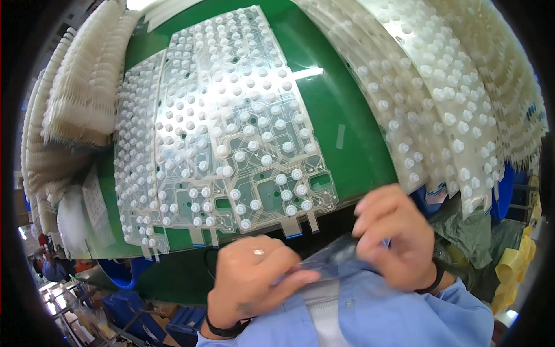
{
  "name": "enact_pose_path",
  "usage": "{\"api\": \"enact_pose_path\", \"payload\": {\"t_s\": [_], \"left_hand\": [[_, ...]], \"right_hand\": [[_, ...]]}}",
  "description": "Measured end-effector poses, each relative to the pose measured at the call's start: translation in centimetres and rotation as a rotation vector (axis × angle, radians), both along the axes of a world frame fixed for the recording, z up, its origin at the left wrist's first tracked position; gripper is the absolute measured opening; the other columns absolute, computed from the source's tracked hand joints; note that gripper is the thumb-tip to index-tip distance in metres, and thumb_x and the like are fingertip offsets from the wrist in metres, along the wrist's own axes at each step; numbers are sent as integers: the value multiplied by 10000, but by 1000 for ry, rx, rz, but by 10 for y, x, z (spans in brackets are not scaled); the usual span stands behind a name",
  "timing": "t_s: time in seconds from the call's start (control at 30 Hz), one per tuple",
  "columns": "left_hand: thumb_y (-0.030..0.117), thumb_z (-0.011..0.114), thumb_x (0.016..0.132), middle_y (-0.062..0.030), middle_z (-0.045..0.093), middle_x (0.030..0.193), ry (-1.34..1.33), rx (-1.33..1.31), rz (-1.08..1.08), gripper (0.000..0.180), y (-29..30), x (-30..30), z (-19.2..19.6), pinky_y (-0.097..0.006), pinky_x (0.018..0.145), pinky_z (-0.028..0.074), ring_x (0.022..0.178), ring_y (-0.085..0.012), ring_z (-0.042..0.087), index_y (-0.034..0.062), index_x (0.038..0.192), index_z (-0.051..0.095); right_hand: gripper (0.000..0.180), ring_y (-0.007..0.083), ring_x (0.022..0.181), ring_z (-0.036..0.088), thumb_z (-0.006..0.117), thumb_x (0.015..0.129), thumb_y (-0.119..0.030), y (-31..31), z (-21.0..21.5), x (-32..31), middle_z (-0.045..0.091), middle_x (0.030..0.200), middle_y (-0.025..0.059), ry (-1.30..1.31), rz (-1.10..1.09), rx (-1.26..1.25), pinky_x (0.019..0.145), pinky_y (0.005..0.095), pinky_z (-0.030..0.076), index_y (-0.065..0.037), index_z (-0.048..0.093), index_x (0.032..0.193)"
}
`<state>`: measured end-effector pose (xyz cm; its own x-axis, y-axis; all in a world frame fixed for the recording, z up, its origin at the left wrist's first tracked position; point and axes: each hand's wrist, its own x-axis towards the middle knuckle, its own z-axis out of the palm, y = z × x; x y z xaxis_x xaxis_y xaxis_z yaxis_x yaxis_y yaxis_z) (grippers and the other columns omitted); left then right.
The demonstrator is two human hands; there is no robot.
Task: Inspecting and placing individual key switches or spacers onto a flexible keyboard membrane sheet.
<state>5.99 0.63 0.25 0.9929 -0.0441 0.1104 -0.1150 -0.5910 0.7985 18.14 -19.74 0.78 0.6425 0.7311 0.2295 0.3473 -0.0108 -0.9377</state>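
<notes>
Close to my body, a piece of clear plastic, perhaps a small bag, stretches between my two hands. My left hand is closed, thumb against curled fingers, pinching one side of it. Higher and to the right, my right hand pinches the other side, its fingers slightly smeared by motion. Some pale spots show through the plastic, too blurred to name. Just beyond my hands lie clear keyboard membrane sheets dotted with white rubber domes, their flat tails hanging over the near table edge.
The membrane sheets lie on a green table. Thick stacks of similar domed sheets stand at the left and the right. A dark plastic bag hangs at right. Blue bins stand below on the left.
</notes>
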Motion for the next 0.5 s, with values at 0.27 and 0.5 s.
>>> {"api": "enact_pose_path", "payload": {"t_s": [0.27,0.5], "left_hand": [[336,769,756,-32,689,1209,-18,325,-35,323,18,5,-6,-413,1011,361,1217,-260,585,127,663,542],[435,736,785,-47,704,1180,-24,288,-63,405,21,2,-18,-402,949,363,1195,-284,589,136,628,513]], "right_hand": [[82,110,687,574,637,869,31,20,-3,21,614,867,64,90,-178,-232,571,233,446,-15,625,936],[61,107,566,538,637,865,27,42,-10,28,600,807,68,106,-282,-338,502,254,411,-9,613,908]]}}
